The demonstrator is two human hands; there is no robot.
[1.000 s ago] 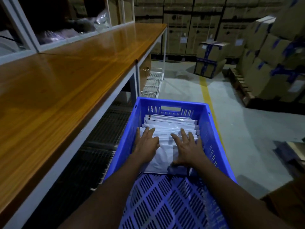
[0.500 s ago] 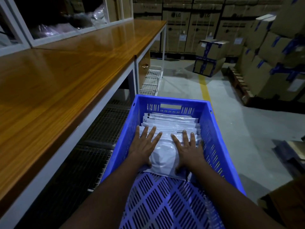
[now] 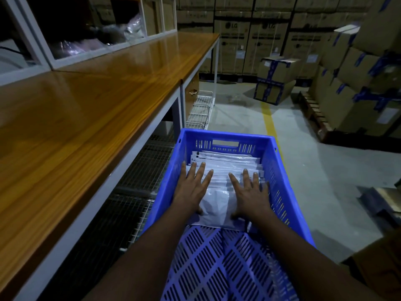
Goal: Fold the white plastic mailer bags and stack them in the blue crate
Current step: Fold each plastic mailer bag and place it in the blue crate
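Observation:
A blue slatted crate [image 3: 282, 183] stands on the floor in front of me. Its far half holds a row of folded white mailer bags [image 3: 227, 165], overlapping one another. The nearest bag [image 3: 218, 205] lies on top at the near end of the row. My left hand [image 3: 192, 187] presses flat on its left side with the fingers spread and straight. On the bag's right side lies my right hand [image 3: 251, 195], also flat with straight fingers. The crate's near half shows its bare slotted floor.
A long wooden workbench [image 3: 91, 109] with white metal legs runs along the left, with wire shelving [image 3: 138, 183] beneath it. Cardboard boxes [image 3: 275, 82] and a loaded pallet [image 3: 358, 88] stand at the back and right. A yellow line [image 3: 269, 120] crosses the concrete floor.
Both hands have slid a little farther along the bags and flattened, fingers spreading. The nearest bag now lies smoother under them.

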